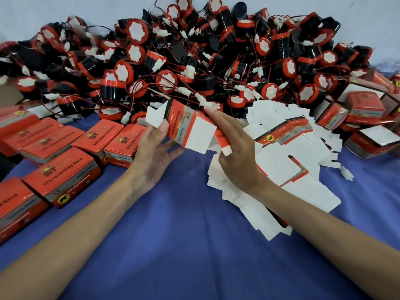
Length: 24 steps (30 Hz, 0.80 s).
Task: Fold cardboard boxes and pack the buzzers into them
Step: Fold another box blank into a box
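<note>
A half-folded red and white cardboard box (190, 126) is held in the air over the blue cloth, with its flaps standing open. My left hand (153, 152) grips its left side, thumb on the front face. My right hand (233, 152) holds the right side, fingers along the top edge and a red flap between them. Behind the box lies a big heap of black and red buzzers (194, 61) with red wires and white plugs. A pile of flat unfolded boxes (287, 156) lies under and right of my right hand.
Several closed red boxes (62, 146) sit in rows at the left on the blue cloth (173, 234). More assembled boxes (363, 113) are stacked at the right edge. A loose white plug (346, 173) lies near the flat pile.
</note>
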Each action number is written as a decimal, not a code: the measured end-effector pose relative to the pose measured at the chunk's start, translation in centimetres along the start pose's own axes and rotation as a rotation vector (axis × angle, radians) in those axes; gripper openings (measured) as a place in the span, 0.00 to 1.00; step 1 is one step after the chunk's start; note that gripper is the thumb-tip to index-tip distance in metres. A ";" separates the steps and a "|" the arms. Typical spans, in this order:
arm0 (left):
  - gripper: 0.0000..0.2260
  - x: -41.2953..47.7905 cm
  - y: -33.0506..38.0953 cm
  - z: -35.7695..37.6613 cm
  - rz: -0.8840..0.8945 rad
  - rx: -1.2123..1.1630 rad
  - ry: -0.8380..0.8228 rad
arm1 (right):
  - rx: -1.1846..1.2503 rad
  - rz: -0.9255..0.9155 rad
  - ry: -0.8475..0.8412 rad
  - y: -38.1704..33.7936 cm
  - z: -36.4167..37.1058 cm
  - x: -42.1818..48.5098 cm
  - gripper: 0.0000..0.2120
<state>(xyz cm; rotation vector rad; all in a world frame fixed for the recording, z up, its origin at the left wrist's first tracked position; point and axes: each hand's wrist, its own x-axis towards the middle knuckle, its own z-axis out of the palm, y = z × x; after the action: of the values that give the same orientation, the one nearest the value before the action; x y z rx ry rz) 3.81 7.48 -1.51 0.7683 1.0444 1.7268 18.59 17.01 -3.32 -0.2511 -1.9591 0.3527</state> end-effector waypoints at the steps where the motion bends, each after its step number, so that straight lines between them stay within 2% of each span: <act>1: 0.59 0.0 0.1 0.0 -0.001 -0.021 0.002 | 0.002 0.003 -0.041 0.0 0.0 0.0 0.19; 3: 0.56 0.0 0.0 -0.1 -0.008 -0.043 0.007 | -0.012 0.005 -0.124 0.0 -0.1 -0.2 0.20; 5: 0.47 0.1 0.0 -0.3 -0.004 -0.038 -0.004 | -0.024 0.036 -0.166 0.1 0.1 -0.2 0.21; 8: 0.36 0.2 -0.1 -0.6 0.010 -0.036 0.021 | -0.054 0.069 -0.165 0.2 0.1 -0.1 0.22; 11: 0.20 0.4 -0.3 -0.7 0.015 -0.040 0.060 | -0.074 0.074 -0.147 0.0 0.0 0.0 0.24; 14: 0.21 0.5 -0.4 -0.6 0.013 -0.020 0.097 | 0.041 0.073 -0.201 0.0 -0.4 0.1 0.24; 16: 0.22 0.5 -0.4 -0.6 0.026 -0.003 0.094 | 0.166 0.056 -0.317 -0.1 -0.8 0.1 0.27; 18: 0.17 0.4 -0.5 -0.6 0.038 0.016 0.072 | 0.265 0.073 -0.442 -0.4 -1.1 0.1 0.31; 22: 0.15 0.3 -0.7 -0.6 0.043 0.009 0.065 | 0.409 0.231 -0.493 -0.3 -1.2 0.4 0.32; 24: 0.13 0.4 -0.8 -0.5 0.062 0.036 0.074 | 0.468 0.331 -0.496 -0.3 -1.2 0.5 0.36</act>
<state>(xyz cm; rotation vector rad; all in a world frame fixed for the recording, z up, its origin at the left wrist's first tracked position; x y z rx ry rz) 3.59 7.90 -2.41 0.7721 1.1150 1.8051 19.45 17.03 -2.35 -0.1926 -2.2402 1.1625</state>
